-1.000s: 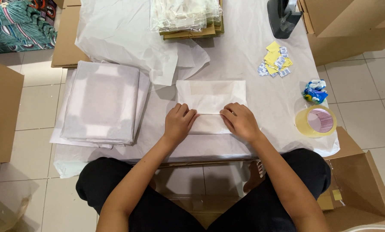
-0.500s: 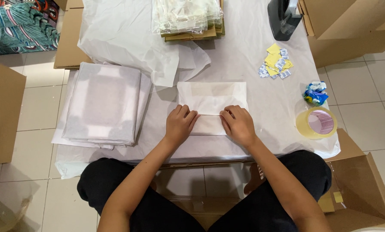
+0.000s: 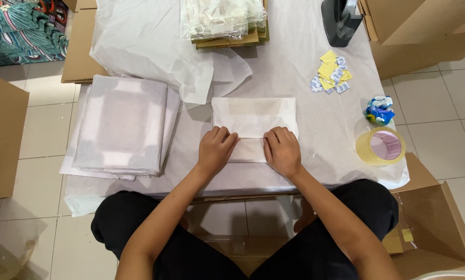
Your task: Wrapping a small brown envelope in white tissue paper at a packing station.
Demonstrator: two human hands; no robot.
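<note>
Head view: 2 hands press flat on a white paper packet (image 3: 254, 123) at the table's (image 3: 305, 171) near edge. The left hand (image 3: 215, 150) and right hand (image 3: 282, 150) lie released, palms down, grasping nothing. A tape roll (image 3: 381, 147) sits to the right.

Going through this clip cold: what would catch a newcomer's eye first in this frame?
Both hands, the left hand and right hand, press flat on a folded white tissue-paper packet at the near middle of the table. To the left lies a stack of wrapped white bundles. At the right edge sit a roll of clear tape and, farther back, a scatter of small yellow and white sachets.
</note>
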